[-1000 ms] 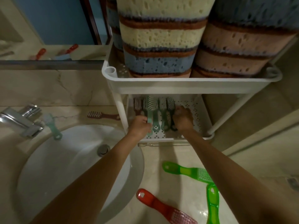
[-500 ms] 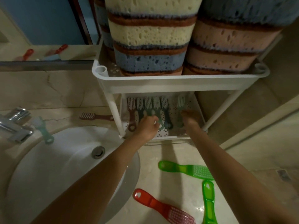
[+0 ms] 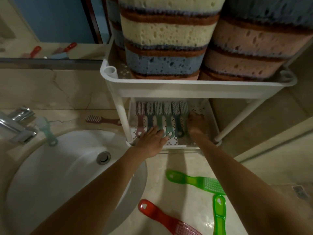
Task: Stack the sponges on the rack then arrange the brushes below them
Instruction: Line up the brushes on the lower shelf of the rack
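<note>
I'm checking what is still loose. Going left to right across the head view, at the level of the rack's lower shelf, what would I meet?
The tap → pale teal brush → dusty pink brush on the counter → rack post → left hand → right hand. The shelf's row of brushes overlaps the hands, so it is left out.

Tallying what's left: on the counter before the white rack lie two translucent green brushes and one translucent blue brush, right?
Not quite. The head view shows two translucent green plastic brushes before the white plastic rack, but the third is a translucent red plastic brush, not blue.
</note>
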### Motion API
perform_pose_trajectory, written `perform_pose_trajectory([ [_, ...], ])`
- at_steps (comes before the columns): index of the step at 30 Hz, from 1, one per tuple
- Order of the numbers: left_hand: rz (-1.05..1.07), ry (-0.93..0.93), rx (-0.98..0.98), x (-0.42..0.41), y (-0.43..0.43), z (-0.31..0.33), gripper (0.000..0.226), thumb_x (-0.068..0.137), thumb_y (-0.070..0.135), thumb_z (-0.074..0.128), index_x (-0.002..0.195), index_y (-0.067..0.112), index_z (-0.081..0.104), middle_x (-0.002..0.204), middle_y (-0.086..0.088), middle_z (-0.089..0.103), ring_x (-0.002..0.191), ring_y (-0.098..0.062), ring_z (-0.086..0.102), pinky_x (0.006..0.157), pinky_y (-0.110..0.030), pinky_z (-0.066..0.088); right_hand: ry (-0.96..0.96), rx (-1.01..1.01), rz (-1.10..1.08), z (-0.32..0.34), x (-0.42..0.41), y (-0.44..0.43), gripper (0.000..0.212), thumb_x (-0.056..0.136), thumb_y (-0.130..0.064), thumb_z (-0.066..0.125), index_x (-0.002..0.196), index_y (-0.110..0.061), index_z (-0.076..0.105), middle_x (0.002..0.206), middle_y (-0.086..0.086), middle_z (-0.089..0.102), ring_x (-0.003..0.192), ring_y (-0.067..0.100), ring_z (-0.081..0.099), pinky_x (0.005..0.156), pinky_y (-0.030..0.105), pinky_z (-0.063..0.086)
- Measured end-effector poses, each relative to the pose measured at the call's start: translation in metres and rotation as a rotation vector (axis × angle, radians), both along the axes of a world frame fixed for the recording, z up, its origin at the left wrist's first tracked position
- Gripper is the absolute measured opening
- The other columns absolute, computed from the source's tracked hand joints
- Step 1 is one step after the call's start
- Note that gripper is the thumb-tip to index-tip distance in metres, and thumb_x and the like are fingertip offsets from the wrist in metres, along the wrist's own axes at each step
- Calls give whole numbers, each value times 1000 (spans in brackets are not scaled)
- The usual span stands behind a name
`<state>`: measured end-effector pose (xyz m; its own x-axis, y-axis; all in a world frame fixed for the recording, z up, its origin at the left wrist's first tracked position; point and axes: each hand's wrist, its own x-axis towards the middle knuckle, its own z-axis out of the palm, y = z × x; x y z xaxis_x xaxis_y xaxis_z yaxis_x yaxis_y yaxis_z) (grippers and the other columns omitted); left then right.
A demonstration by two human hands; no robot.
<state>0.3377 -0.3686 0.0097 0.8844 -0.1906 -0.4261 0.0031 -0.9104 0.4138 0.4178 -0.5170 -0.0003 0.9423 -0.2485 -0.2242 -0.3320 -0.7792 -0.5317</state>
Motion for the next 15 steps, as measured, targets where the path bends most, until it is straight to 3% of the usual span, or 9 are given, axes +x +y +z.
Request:
perform_pose_trajectory([
  [3, -3, -9, 16, -2, 3, 3, 49, 102, 35, 19, 147, 15, 22, 158, -3, 13, 146, -18, 10, 117, -38, 11, -13, -10, 22, 2, -1, 1, 38, 102, -26, 24, 129, -9, 45, 120, 14, 55, 107, 28, 55, 86, 35, 44],
  [6, -30, 1, 53, -2, 4, 6, 52, 102, 36, 19, 149, 15, 15, 159, -3, 7, 147, -17, 6, 118, -36, 8, -20, -42, 75, 2, 1, 0, 39, 102, -27, 23, 129, -12, 46, 116, 12, 56, 101, 26, 56, 79, 32, 41],
  [8, -30, 4, 69, -2, 5, 6, 56, 101, 38, 18, 150, 15, 5, 160, -3, 0, 148, -18, 1, 119, -37, 3, -35, 8, 84, 1, -2, -3, 37, 102, -26, 24, 130, -12, 44, 110, 11, 54, 96, 25, 53, 79, 31, 39],
  [10, -27, -25, 62, -4, 6, 7, 58, 101, 38, 19, 150, 16, 0, 160, -4, -4, 148, -17, -3, 119, -37, 1, -77, 93, 73, 2, -8, -5, 31, 101, -21, 31, 128, -9, 42, 121, 15, 52, 99, 27, 52, 83, 34, 42],
  [13, 7, -112, -12, -12, 5, 18, 54, 101, 32, 24, 150, 15, 9, 160, -3, 4, 148, -16, 2, 119, -38, 6, -189, 187, 71, 9, -27, -4, 37, 93, -9, 43, 130, -4, 41, 124, 19, 54, 112, 33, 54, 95, 37, 44],
  [15, 76, -215, -108, -23, 5, 29, 48, 101, 25, 30, 147, 13, 25, 156, -5, 21, 145, -19, 18, 116, -36, 17, -305, 200, 54, 17, -48, 4, 33, 90, -3, 47, 123, -2, 51, 109, 19, 64, 98, 30, 61, 81, 25, 43],
])
